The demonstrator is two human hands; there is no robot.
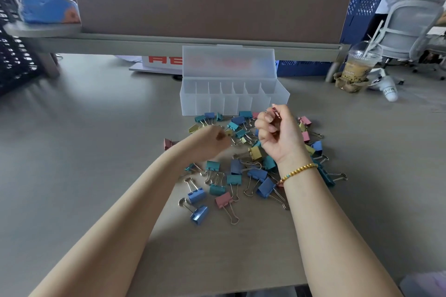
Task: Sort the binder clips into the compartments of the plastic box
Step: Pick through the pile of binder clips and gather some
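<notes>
Blurred left hand [212, 138] hides its grip.

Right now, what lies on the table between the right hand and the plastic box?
In the head view, only a short strip of bare table separates the right hand, which pinches a pink clip, from the plastic box. Loose clips lie beside it.

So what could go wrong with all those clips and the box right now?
1. The right hand pinches a pink clip in the air just short of the plastic box; it could slip and drop back into the pile of clips.
2. The compartments look narrow, so the clip might land in the wrong one.
3. The left hand is blurred as it reaches over the pile and could knock clips further across the table.
</notes>
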